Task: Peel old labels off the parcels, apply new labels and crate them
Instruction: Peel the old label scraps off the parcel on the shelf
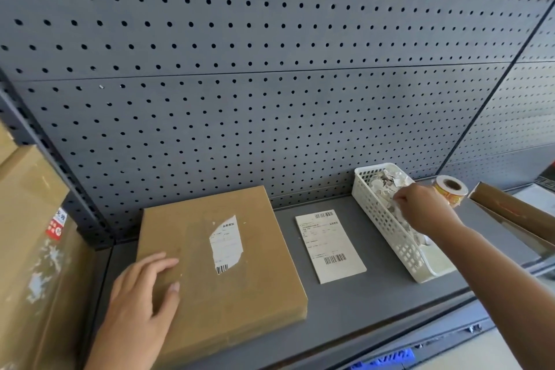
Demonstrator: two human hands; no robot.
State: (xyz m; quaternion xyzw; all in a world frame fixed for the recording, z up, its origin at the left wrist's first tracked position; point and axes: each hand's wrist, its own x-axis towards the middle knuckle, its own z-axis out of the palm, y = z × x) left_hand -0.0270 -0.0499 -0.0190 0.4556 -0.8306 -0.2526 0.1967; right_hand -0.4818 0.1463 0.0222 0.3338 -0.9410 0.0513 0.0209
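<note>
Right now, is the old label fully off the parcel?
No: a torn label remnant with a barcode sits on the parcel top face.

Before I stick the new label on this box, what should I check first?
1. Old label fully off the parcel: not ok, a torn piece remains.
2. Parcel steadied: ok, left hand rests flat on it.
3. New label ready: ok, lying flat between parcel and basket.
4. Right hand free: cannot tell, fingers curled over the basket.
</note>
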